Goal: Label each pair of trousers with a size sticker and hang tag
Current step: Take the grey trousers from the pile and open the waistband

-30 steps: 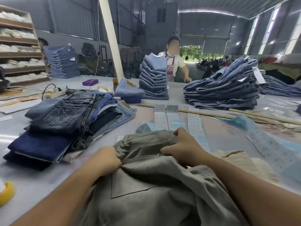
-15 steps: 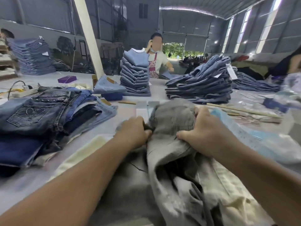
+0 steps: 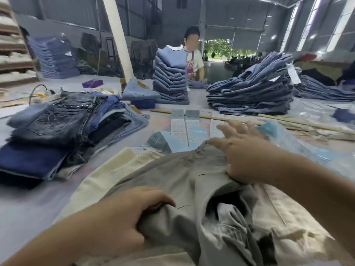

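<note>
The left hand (image 3: 123, 214) is gripping a fold of the grey trousers (image 3: 192, 189) lying under both hands, while the right hand (image 3: 247, 156), fingers spread and holding nothing, is reaching toward the sticker strips (image 3: 184, 127) just beyond it.

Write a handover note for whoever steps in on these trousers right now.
Left hand grips a fold of the grey trousers near you. Right hand is open, fingers spread over the trousers' far edge, reaching toward the size sticker strips lying on the table just beyond. No sticker or hang tag visible on this pair yet; both remain to be done. Beige trousers lie underneath. Folded jeans sit to the left.
</note>
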Tool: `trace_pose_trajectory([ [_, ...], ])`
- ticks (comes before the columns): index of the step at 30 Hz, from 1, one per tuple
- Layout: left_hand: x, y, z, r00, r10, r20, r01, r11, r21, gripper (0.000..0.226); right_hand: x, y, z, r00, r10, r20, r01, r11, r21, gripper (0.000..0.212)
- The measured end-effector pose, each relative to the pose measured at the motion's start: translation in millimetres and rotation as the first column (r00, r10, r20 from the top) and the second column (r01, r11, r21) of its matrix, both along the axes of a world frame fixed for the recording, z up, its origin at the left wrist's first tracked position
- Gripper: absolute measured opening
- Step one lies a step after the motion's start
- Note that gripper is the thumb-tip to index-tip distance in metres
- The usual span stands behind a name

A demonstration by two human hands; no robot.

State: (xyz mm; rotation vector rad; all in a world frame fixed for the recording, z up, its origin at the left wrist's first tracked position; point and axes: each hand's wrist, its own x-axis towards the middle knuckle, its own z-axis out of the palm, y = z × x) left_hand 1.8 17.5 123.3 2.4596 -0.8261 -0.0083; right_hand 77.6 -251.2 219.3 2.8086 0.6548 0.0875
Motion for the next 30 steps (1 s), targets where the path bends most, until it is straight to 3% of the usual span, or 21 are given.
trace_pose_trajectory([
  [2, -3, -8, -4, 0.981, 0.109, 0.163, -0.101, 0.994, -0.051, 0.056, 2, 9, 1, 0.984, 0.02, -0.175, -0.022, 1.0, -0.007, 0.07],
  [5, 2, -3, 11, 0.938, 0.231, 0.259, -0.21, 0.972, -0.105, 0.042, -1, 16, -7, 0.965, 0.047, -0.259, -0.065, 0.996, -0.064, 0.055],
  [7, 10, 9, 29, 0.907, 0.339, 0.25, -0.29, 0.933, -0.212, 0.033, -6, 17, -9, 0.952, 0.094, -0.292, -0.115, 0.992, -0.057, 0.035],
  [9, 20, 22, 43, 0.907, 0.394, 0.148, -0.341, 0.894, -0.289, 0.025, -14, 18, -6, 0.928, 0.144, -0.343, -0.144, 0.989, 0.024, 0.017],
  [11, 30, 33, 50, 0.904, 0.406, 0.135, -0.371, 0.901, -0.223, 0.025, -23, 21, 2, 0.904, 0.188, -0.384, -0.155, 0.981, 0.115, 0.02],
  [14, 38, 44, 46, 0.886, 0.407, 0.22, -0.408, 0.912, -0.043, 0.042, -38, 23, 11, 0.865, 0.207, -0.456, -0.165, 0.978, 0.131, 0.054],
  [16, 37, 50, 43, 0.871, 0.443, 0.212, -0.449, 0.893, -0.019, 0.055, -48, 27, 5, 0.862, 0.278, -0.424, -0.25, 0.961, 0.121, 0.077],
  [17, 35, 52, 43, 0.865, 0.462, 0.195, -0.468, 0.883, -0.015, 0.057, -52, 31, -4, 0.86, 0.353, -0.368, -0.332, 0.935, 0.121, 0.076],
  [21, 30, 50, 48, 0.855, 0.479, 0.197, -0.485, 0.874, -0.02, 0.058, -64, 51, -41, 0.835, 0.547, -0.064, -0.533, 0.831, 0.157, 0.042],
  [23, 31, 40, 55, 0.821, 0.499, 0.277, -0.476, 0.866, -0.151, 0.05, -69, 61, -41, 0.828, 0.56, 0.006, -0.552, 0.813, 0.186, 0.026],
  [26, 38, 22, 74, 0.782, 0.514, 0.352, -0.402, 0.848, -0.345, 0.031, -80, 74, -31, 0.797, 0.602, 0.055, -0.597, 0.77, 0.223, 0.028],
  [28, 43, 15, 82, 0.816, 0.448, 0.364, -0.354, 0.887, -0.298, 0.027, -92, 84, -28, 0.782, 0.62, 0.064, -0.606, 0.731, 0.313, 0.025],
  [30, 51, 16, 78, 0.788, 0.48, 0.385, -0.476, 0.872, -0.112, 0.027, -106, 103, -35, 0.752, 0.656, 0.06, -0.638, 0.703, 0.314, 0.019],
])
